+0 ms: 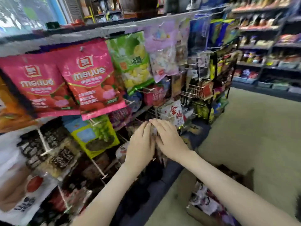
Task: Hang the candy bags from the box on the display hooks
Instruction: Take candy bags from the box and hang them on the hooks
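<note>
Both left hand [141, 144] and right hand [171, 141] straight-fingered against a blurred candy bag [154, 133]; pink bags [91, 79] overhead, box [185, 188] below right.

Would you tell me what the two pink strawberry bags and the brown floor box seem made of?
The pink strawberry bags look like glossy printed plastic film, judging by the sheen and flat sealed bottom edge. The brown box looks like matte cardboard, with a dull flap; blur leaves this uncertain.
</note>
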`<action>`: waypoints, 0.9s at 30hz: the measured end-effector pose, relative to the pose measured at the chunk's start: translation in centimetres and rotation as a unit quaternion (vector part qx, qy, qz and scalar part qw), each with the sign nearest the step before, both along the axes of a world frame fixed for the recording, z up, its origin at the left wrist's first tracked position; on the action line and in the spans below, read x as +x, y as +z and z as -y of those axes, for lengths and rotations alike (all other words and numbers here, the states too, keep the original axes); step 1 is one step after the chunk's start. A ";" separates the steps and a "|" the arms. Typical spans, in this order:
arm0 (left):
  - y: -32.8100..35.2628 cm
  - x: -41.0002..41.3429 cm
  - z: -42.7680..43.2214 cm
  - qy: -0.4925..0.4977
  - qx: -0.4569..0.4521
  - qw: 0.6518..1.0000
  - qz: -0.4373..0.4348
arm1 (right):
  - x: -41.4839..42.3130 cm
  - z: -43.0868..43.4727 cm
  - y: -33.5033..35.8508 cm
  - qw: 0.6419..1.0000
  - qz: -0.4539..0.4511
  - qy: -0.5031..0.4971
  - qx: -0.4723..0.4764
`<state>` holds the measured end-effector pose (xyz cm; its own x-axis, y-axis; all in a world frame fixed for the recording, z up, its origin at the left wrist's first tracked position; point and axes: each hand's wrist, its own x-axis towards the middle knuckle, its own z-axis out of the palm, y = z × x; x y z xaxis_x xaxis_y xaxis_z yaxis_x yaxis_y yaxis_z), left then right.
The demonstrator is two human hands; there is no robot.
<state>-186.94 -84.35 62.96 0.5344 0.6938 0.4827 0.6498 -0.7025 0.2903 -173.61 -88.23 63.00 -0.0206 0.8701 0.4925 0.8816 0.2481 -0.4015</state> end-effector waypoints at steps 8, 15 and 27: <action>-9.6 21.6 6.0 -0.115 -0.180 0.971 -0.108 | 21.6 10.1 -9.9 0.969 -0.070 -0.154 -0.179; -23.7 30.5 9.2 -0.126 -0.335 0.901 -0.245 | 31.9 17.6 -24.8 0.862 -0.192 -0.323 -0.339; -58.3 35.2 8.8 -0.110 -0.468 0.821 -0.308 | 32.1 19.7 -62.5 0.639 -0.366 -0.421 -0.530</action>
